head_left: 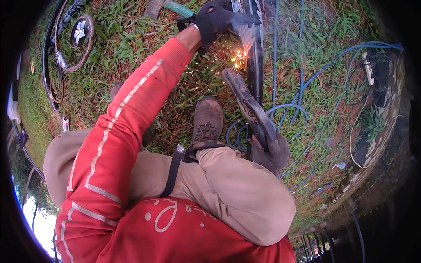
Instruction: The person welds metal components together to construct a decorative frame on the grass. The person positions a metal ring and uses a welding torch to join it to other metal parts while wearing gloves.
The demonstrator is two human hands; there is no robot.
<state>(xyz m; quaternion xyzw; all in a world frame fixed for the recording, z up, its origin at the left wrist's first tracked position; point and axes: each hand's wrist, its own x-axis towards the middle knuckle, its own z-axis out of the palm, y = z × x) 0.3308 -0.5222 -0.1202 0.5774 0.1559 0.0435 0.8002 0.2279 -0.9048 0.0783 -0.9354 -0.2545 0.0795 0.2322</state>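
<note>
My left hand (215, 23), in a black glove, is at the top with its fingers closed over a long dark metal bar (255, 70). Pale, shiny material (245, 33) lies along the bar under those fingers; glare and smoke blur it. In a grey glove, my right hand (271, 153) grips the handle of a welding electrode holder (247, 98). Its jaw end points up and left, just beside the bar. Bright sparks (239, 57) burst between the jaw and the bar, below my left hand. No electrode can be made out in the glare.
A hammer (164, 6) with a green handle lies on the grass at the top. Blue cables (302, 87) run and loop to the right of the bar. A rusty metal ring (90, 44) lies upper left. My boot (207, 120) stands left of the holder.
</note>
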